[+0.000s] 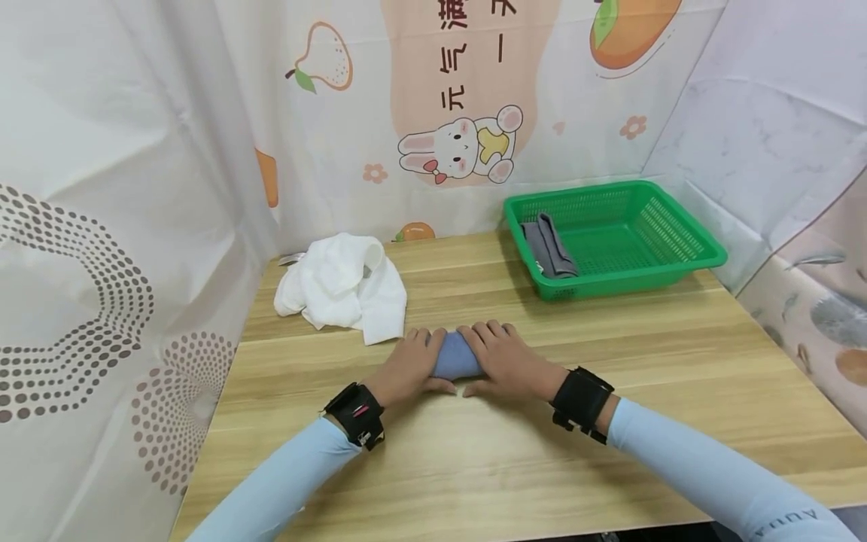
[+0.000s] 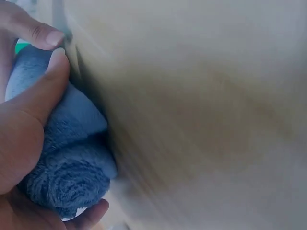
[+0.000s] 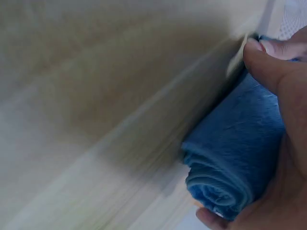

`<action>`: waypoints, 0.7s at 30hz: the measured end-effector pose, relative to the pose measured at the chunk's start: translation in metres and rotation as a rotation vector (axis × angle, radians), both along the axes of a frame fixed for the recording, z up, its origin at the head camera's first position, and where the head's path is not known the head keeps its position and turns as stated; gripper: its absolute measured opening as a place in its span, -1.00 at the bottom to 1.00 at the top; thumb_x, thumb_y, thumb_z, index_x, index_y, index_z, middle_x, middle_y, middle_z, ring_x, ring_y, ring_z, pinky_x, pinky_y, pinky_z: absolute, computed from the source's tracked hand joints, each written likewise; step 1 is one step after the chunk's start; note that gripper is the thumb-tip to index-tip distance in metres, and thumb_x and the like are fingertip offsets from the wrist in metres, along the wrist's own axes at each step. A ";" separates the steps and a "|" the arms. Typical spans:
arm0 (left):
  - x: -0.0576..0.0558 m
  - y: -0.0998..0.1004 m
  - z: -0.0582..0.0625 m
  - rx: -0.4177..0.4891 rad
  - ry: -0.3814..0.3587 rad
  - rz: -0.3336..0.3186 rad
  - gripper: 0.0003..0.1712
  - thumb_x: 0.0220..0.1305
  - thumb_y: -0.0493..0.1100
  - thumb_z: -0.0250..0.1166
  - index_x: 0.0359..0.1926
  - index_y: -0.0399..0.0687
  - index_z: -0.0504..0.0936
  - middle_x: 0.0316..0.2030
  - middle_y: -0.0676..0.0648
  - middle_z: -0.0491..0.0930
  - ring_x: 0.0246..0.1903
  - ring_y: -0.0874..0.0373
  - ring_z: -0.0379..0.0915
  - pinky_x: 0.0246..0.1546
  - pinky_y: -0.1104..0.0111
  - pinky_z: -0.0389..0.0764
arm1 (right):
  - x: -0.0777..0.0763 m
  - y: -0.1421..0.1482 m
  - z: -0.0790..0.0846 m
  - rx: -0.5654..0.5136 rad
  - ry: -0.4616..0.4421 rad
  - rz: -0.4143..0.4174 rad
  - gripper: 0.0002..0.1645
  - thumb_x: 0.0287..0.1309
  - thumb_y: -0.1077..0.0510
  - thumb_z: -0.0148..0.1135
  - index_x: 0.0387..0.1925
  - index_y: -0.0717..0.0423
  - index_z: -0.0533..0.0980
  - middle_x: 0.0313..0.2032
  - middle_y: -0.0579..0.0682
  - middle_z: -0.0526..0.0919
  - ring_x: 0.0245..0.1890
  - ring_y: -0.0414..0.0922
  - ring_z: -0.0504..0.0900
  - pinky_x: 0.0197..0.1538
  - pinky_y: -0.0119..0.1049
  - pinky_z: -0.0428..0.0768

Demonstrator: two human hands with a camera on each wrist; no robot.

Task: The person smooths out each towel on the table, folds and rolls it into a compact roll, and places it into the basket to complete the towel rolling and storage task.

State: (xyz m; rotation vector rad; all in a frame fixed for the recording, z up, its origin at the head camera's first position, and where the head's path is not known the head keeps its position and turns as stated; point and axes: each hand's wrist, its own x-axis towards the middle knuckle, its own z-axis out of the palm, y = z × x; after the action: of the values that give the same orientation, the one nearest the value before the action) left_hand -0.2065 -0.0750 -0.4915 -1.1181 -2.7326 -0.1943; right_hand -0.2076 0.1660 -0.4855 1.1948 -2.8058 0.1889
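Observation:
A blue towel [image 1: 455, 357], rolled into a short thick cylinder, lies on the wooden table between both hands. My left hand [image 1: 409, 366] grips its left end, fingers over the far side and thumb along the near side. The right hand [image 1: 506, 363] holds the other end the same way, and the two thumb tips nearly meet in front. In the left wrist view, the spiral end of the rolled towel [image 2: 72, 184] shows below the palm. A similar coiled end of the towel [image 3: 218, 191] appears in the right wrist view, with fingers curled beneath.
A crumpled white cloth [image 1: 345, 286] lies at the back left of the table [image 1: 643, 361]. At the back right stands a green plastic basket [image 1: 623, 282] with a folded grey towel [image 1: 547, 247] inside its left side. Printed curtains [image 1: 339, 150] hang behind and along the sides.

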 end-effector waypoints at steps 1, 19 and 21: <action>-0.002 0.000 0.000 -0.007 -0.011 0.019 0.15 0.02 0.47 0.46 0.33 -0.30 0.36 -0.05 -0.30 0.55 -0.12 -0.14 0.49 -0.21 0.10 0.62 | -0.004 -0.001 -0.001 0.007 -0.013 -0.008 0.26 0.06 -0.55 0.34 0.48 0.21 0.20 0.19 0.18 0.44 0.15 0.16 0.42 0.10 0.18 0.48; -0.022 0.004 -0.002 -0.010 0.056 0.038 -0.15 0.05 0.40 0.51 0.07 -0.18 0.56 -0.10 -0.13 0.60 -0.13 -0.04 0.49 -0.17 0.11 0.54 | -0.046 -0.003 -0.004 -0.067 -0.166 0.017 -0.01 -0.02 -0.39 0.53 0.25 0.13 0.43 -0.02 0.08 0.45 -0.08 0.03 0.38 -0.08 -0.02 0.50; -0.024 0.003 -0.002 -0.019 0.083 0.031 -0.15 0.03 0.39 0.52 0.03 -0.21 0.57 -0.15 -0.13 0.59 -0.16 -0.04 0.49 -0.18 0.13 0.54 | -0.046 -0.004 -0.005 -0.071 -0.137 0.015 0.05 -0.06 -0.45 0.52 0.27 0.12 0.42 -0.02 0.08 0.43 -0.06 0.04 0.38 -0.09 -0.01 0.50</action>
State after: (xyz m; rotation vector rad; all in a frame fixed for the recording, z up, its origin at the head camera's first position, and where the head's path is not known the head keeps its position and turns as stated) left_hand -0.2304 -0.0717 -0.4932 -1.0639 -2.6820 -0.1152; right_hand -0.2538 0.1622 -0.4905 1.2320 -2.8785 0.3823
